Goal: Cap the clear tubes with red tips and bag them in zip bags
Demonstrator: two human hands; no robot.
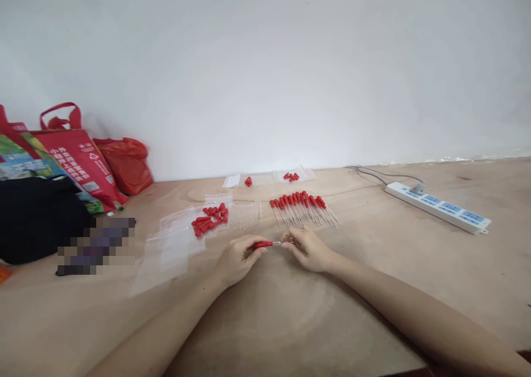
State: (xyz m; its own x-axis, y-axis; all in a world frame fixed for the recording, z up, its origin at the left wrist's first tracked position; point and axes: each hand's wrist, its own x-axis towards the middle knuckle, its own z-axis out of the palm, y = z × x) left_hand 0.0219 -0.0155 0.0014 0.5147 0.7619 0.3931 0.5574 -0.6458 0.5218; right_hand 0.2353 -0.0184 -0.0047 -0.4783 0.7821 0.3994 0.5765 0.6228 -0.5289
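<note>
My left hand (238, 258) pinches the red rubber bulb of a small dropper (265, 244), while my right hand (309, 249) holds its clear glass tube end; both rest on the wooden table (373, 266). Just beyond my hands lies a row of several finished droppers with red bulbs (302, 207). To the left of it are bare glass tubes (244, 214) and a heap of loose red bulbs (209, 219) on clear plastic bags (174, 244).
More bags with a few red bulbs (290, 176) lie by the wall. A white power strip (437, 207) with a grey cable sits at the right. Red shopping bags (81, 158), a red plastic bag (126, 164) and a black bag (35, 216) stand at the left.
</note>
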